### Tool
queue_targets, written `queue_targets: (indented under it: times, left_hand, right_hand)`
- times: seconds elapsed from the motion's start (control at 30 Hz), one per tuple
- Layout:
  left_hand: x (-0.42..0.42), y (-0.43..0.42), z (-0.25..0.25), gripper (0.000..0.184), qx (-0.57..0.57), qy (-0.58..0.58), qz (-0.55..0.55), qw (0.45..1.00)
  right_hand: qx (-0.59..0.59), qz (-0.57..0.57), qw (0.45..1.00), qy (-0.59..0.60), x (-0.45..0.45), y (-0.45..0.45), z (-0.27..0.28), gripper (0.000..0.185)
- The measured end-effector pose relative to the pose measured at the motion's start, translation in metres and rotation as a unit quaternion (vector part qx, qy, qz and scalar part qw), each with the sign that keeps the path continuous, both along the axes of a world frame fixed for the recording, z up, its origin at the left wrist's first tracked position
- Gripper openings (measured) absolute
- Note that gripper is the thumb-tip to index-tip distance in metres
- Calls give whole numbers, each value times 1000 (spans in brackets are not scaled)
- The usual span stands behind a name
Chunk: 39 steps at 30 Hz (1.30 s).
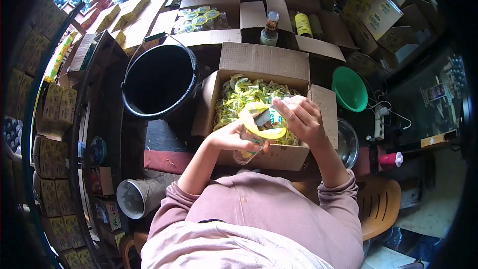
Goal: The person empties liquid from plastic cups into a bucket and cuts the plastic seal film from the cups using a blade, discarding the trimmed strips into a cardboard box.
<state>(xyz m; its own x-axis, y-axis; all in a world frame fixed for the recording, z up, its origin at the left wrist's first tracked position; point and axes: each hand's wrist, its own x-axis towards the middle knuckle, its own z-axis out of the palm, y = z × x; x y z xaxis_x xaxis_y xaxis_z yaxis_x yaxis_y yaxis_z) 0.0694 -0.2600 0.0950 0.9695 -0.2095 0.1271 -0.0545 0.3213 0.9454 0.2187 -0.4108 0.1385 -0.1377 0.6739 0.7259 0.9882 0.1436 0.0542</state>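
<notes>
Over an open cardboard box filled with yellow-green printed strips, my two hands meet. My left hand is closed around a clear plastic container, tilted near the box's front edge. A yellow strip curves from the container between the hands. My right hand pinches the strip's white and green printed part, thumb on top. The fingertips of the right hand are partly hidden behind it.
A black bucket stands left of the box, a grey bucket below it. To the right are a green bowl, a metal bowl and a power strip. Behind, a box holds lidded cups, beside a jar.
</notes>
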Motion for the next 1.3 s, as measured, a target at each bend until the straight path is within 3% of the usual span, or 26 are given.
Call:
queue_targets:
  times: [0.1,0.13,0.2,0.23,0.33,0.77,0.97,1.07,1.2,1.23,1.3]
  left_hand:
    - [1,3,0,61,-59,41,-34,997]
    - [1,0,-7,67,-18,17,72,997]
    - [0,4,-3,73,11,54,147,988]
    - [2,1,8,72,-16,19,170,985]
    - [6,8,9,71,107,-49,222,968]
    - [10,-6,9,62,300,-93,330,890]
    - [11,-4,8,62,233,-65,269,932]
    - [10,-8,10,66,183,-98,187,960]
    - [5,-7,3,64,116,-25,144,982]
    - [3,-5,4,60,83,34,101,991]
    - [7,1,0,56,21,40,16,999]
  right_hand:
    - [42,14,999,0,3,8,-4,47]
    - [35,6,999,-4,5,9,-3,49]
    - [21,-9,1000,-13,10,9,4,51]
    - [18,-6,1000,0,12,8,5,54]
    - [12,-20,1000,16,14,7,4,55]
    - [19,23,1000,4,13,9,-1,57]
    - [30,40,999,3,12,10,-4,53]
    - [39,47,998,10,13,11,-1,51]
    - [47,54,997,3,14,10,-4,49]
    - [43,55,998,5,14,10,-3,49]
    - [47,60,997,7,13,10,-3,49]
